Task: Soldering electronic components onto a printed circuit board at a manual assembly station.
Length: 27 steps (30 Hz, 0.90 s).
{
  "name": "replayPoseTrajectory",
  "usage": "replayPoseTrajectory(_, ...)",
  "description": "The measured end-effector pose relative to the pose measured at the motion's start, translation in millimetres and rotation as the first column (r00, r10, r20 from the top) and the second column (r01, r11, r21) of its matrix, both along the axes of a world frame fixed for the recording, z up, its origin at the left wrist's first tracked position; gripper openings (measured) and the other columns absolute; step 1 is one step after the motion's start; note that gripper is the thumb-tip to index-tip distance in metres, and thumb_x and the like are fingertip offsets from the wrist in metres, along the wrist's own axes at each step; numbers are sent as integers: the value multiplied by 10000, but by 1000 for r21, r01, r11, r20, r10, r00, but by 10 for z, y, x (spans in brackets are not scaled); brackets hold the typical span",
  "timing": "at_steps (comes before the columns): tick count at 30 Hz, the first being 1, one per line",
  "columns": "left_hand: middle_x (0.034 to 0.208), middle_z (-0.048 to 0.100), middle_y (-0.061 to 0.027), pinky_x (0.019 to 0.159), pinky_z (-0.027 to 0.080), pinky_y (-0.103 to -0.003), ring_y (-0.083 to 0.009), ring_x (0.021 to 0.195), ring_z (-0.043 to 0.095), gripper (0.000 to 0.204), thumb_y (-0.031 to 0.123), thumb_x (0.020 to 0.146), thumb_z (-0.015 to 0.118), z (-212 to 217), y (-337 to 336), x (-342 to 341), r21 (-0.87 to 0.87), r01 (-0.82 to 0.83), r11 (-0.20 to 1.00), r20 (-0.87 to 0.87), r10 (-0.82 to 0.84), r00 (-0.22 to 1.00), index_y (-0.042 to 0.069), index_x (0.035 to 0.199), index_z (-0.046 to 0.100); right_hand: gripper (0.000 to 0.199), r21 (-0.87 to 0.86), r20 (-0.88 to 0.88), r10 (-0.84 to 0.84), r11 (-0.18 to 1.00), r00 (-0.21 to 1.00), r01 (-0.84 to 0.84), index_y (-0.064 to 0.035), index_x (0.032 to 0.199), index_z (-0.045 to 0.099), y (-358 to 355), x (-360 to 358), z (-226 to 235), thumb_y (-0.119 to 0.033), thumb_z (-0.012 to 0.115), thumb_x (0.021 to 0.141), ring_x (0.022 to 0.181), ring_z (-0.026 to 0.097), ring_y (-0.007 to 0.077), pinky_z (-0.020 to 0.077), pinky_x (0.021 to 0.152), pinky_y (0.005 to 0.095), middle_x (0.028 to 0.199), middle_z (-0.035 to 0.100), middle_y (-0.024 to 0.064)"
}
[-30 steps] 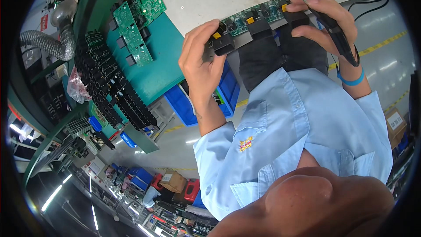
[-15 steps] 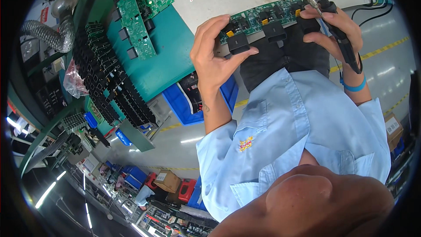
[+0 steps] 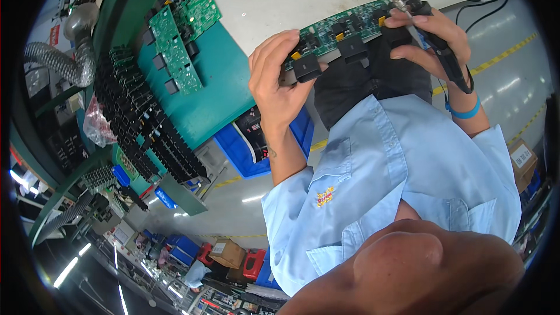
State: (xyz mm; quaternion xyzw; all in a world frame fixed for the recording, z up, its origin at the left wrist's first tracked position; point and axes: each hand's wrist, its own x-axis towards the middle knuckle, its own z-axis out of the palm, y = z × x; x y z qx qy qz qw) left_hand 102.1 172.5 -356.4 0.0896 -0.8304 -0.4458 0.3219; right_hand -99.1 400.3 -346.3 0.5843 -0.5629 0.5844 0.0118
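Observation:
A long green circuit board is held up near the pale worktop's front edge, above my lap. Black box-shaped connectors line its near side, with small yellow parts behind them. My left hand grips the board's left end, fingers on the far edge and thumb by the end connector. At the right end, my right hand pinches the board between thumb and fingers. That same hand also carries a black-handled soldering iron, whose metal shafts point up and away over the worktop. Its tip is out of frame.
More green circuit boards lie on a teal mat to the left. Beside them stands a dense row of black-connector boards. A blue bin sits below the bench edge. Black cables hang at the right.
The board, both hands and the soldering iron sit slightly further left in the picture. The surroundings have shifted too, so the view has moved a little. Both grips stay the same.

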Motion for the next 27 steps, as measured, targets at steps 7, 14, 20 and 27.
replayPoseTrajectory(7, 1142, 785, -95, 974, 516, -364, -282, 1064, 714, 378, 34, 745, 840, -68, -11, -17, -79, 25, 997, -92, -33, 995, 40, 1113, 753, 672, -21, -11, -1, 1000, 1000, 0, 6, 1340, 635, -15, -50, 42, 1, 908, 726, 1043, 762, 305, 609, 937, 356, 1143, 774, 200)
replayPoseTrajectory(14, 1103, 782, -107, 902, 527, -303, -212, 965, 705, 291, 33, 849, 796, 211, 4, 85, 188, -238, 953, 123, 218, 968, 16, 1134, 737, 611, -25, 21, -167, 986, 986, 167, -6, 1342, 640, -243, -127, 235, 7, 880, 781, 1027, 745, 248, 594, 949, 324, 1221, 765, 149)
replayPoseTrajectory(20, 927, 674, -32, 691, 483, -233, -103, 731, 590, 166, 159, 1009, 731, 565, -705, 139, 463, -342, 818, -14, 393, 920, 26, 1066, 651, 633, -229, 257, -311, 900, 915, 370, 14, 1329, 612, -449, -496, -134, -58, 924, 783, 1007, 732, 258, 593, 904, 346, 1166, 739, 171)
replayPoseTrajectory(27, 941, 687, -48, 704, 494, -230, -90, 758, 600, 262, 255, 1011, 743, 820, -1882, -40, 416, -437, 798, 50, 460, 887, 17, 1047, 640, 572, -14, 274, -310, 945, 910, 326, -22, 1372, 623, -300, -437, -146, 26, 823, 838, 1071, 702, 223, 552, 996, 319, 1279, 734, 148)
